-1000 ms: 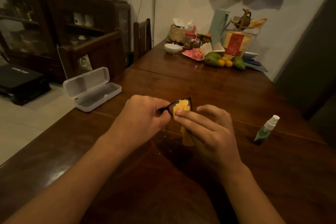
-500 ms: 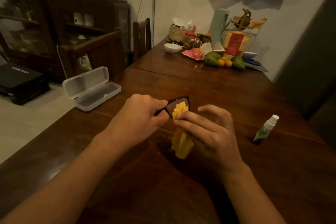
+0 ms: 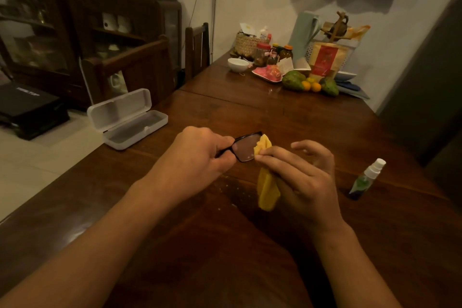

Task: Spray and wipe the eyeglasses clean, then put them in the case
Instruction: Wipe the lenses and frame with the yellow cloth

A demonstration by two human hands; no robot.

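**Cloth moving to the lens edge**

The left hand (image 3: 200, 155) is gripping the black eyeglasses (image 3: 246, 149) above the tabletop (image 3: 275, 112). The right hand (image 3: 300, 177) is pinching the yellow cloth (image 3: 267, 190), now at the lens's right edge rather than covering it as before. The open case (image 3: 130, 120) is lying far left, and the spray bottle (image 3: 367, 179) is standing to the right.
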